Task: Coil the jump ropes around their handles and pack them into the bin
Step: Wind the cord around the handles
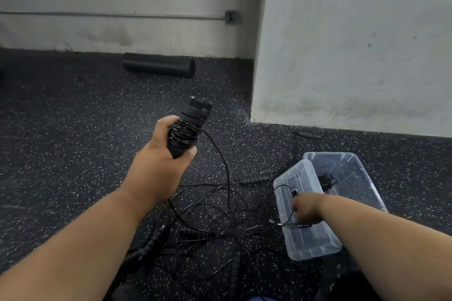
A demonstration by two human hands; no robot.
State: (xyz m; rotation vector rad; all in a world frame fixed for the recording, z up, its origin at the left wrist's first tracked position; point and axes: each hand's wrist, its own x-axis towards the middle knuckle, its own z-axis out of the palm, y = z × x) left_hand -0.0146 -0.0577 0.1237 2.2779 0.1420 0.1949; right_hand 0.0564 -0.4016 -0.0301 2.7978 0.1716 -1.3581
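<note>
My left hand (162,154) grips a pair of black jump rope handles (193,117) held upright, with thin black cord wound round their middle. The cord's loose end (223,164) trails down to the floor. My right hand (307,208) is low at the right, blurred, pinching a stretch of black cord over the clear lid (305,239). The clear plastic bin (354,168) stands behind it with one coiled rope (326,181) inside. Several loose ropes with black handles (254,179) lie tangled on the floor between my arms.
The floor is dark speckled rubber. A black foam roller (159,65) lies against the far wall. A white wall corner (254,105) juts out at the right, with another rope handle (309,134) at its foot. A power outlet (230,17) is on the wall.
</note>
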